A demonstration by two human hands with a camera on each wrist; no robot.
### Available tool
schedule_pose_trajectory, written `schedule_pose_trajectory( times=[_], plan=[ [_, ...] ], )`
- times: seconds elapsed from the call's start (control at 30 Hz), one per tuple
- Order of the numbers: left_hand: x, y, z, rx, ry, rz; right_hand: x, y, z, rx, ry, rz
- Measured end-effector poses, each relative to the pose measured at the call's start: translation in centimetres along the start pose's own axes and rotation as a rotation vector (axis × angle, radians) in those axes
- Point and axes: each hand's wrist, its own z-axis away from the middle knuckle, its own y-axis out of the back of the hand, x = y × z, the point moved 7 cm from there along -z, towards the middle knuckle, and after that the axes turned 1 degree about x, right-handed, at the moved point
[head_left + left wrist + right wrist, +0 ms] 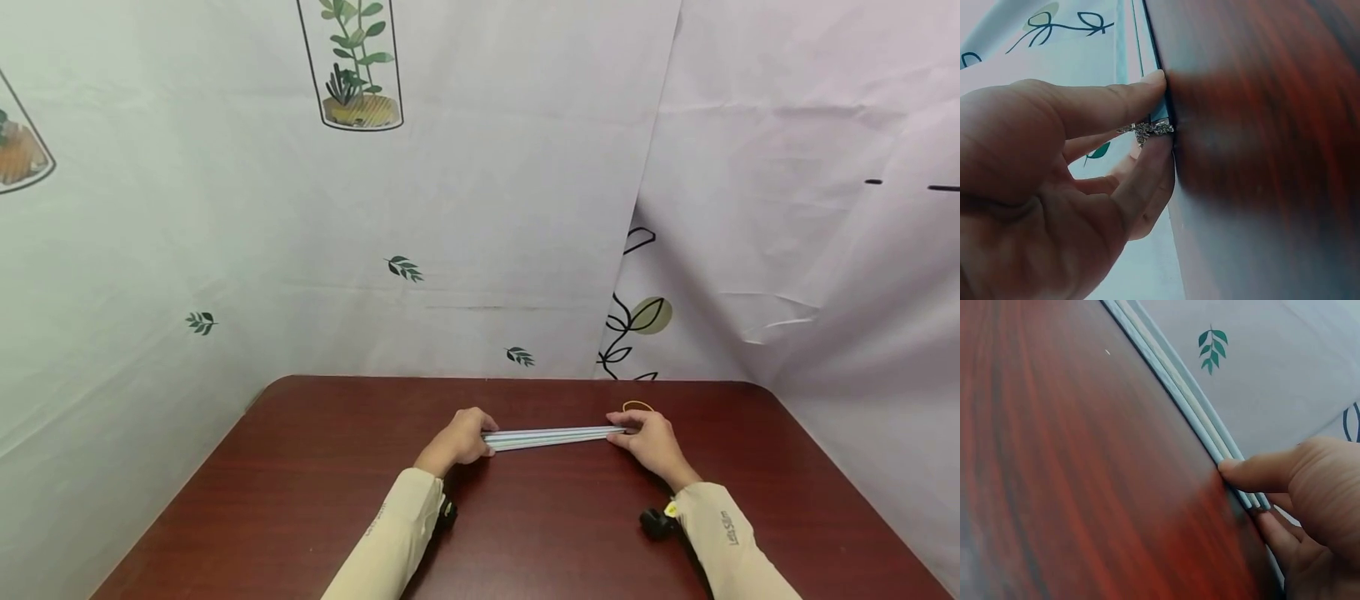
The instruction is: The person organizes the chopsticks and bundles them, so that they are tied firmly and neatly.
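Observation:
Between my two hands stretches a bundle of long, thin, pale blue-white sticks (551, 438), low over the dark red table. My left hand (461, 435) pinches its left end between thumb and fingers. There, in the left wrist view, a crinkled silvery piece (1147, 129) shows at the fingertips. The right end is pinched by my right hand (652, 443). In the right wrist view several sticks (1191, 406) lie side by side, their ends nearly level just past the thumb. A thin yellow loop (638, 402) shows just behind the right fingers.
The reddish-brown wooden table (360, 425) has rounded far corners. Behind it and at both sides hangs pale cloth (487, 208) printed with leaves and plants. A small black device (657, 524) sits at the right wrist, another black device (447, 514) at the left.

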Motion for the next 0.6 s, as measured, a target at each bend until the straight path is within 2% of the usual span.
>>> schedule_pose_trajectory(
  times=[0.2,0.3,0.47,0.6],
  plan=[
    [0.24,0.1,0.06,0.005,0.021,-0.035,0.0,-0.33,0.01,0.037,-0.039,-0.047],
    [0.38,0.3,0.22,0.028,0.058,-0.05,-0.27,-0.65,0.11,0.04,-0.049,-0.056],
    [0.36,0.48,0.45,0.06,0.132,-0.043,-0.73,-0.95,0.36,0.029,-0.04,-0.023],
    [0.36,0.4,0.4,0.062,0.133,-0.038,-0.65,-0.85,0.45,0.022,-0.028,0.007]
  ],
)
